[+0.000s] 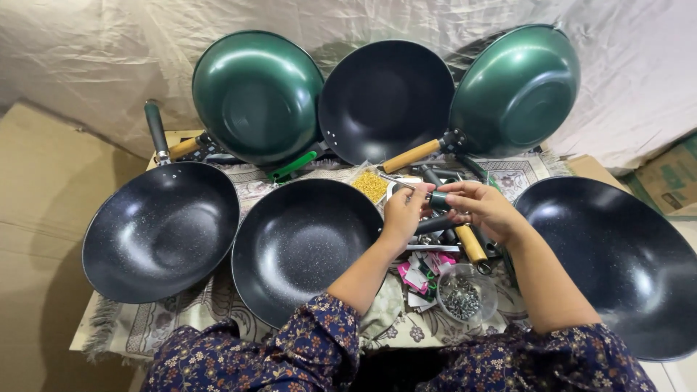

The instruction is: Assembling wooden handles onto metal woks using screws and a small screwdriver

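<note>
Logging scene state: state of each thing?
Left hand: grips thin metal tool.
Right hand: holds dark green handle piece.
Middle speckled black wok: upright, empty.
Left green wok: propped, tilted.
Clear round bowl: holds small grey screws.

I see a makeshift home workshop: woks (258, 94) line the tabletop (138, 327), cardboard boxes (671, 178) at three o'clock.

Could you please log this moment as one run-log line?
left hand: holds screwdriver | right hand: holds dark green handle | nearby: speckled black wok, bowl of screws
</note>
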